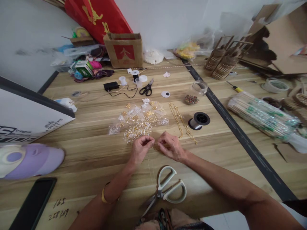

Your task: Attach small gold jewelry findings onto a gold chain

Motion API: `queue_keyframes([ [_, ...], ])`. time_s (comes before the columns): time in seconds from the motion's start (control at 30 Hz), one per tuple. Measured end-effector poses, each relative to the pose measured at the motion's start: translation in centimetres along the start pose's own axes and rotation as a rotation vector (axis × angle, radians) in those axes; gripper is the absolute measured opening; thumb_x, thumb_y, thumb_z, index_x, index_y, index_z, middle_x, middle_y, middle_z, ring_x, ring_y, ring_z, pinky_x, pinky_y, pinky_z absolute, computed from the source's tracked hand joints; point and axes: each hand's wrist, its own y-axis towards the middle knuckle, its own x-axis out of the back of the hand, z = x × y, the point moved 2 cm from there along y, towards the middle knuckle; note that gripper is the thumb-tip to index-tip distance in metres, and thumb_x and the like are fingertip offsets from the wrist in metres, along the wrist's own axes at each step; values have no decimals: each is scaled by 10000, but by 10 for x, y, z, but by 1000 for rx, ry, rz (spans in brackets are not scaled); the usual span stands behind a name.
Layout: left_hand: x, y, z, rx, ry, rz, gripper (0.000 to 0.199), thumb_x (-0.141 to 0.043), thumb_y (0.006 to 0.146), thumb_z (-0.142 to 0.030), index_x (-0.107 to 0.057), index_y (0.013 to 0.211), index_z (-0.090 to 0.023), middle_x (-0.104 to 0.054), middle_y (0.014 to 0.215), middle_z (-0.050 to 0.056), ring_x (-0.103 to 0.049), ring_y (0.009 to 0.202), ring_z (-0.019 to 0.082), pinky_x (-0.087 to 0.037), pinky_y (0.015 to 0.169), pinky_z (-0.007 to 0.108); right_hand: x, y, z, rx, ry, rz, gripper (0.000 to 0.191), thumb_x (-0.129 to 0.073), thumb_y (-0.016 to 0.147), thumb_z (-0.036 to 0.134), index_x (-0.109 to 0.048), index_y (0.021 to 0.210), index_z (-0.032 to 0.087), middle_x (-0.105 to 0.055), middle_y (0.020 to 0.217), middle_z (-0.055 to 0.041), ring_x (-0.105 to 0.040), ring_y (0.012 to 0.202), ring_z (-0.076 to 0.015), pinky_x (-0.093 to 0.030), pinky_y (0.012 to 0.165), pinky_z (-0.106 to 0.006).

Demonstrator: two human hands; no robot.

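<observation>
Curling near glittery beads [139, 127], left hand [141, 149] and right hand [171, 147] pinch closed, any contents unclear.

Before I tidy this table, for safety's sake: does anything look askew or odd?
White-handled scissors lie open, pointing at the near edge of the table, possibly risky; oddly, numbers are written on its top.
</observation>
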Motion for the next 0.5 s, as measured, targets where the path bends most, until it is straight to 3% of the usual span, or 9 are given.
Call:
queue_keyframes([
  [0.5, 0, -1, -1, -42, 81, -9, 83, -641, 669, -221, -646, 665, -138, -635, 642, 3, -556, 608, 119, -446, 602, 215, 0, 1, 2, 18, -32, 14, 35, -498, 879, 174, -502, 847, 187, -542, 724, -22, -514, 642, -127, -417, 569, -239],
])
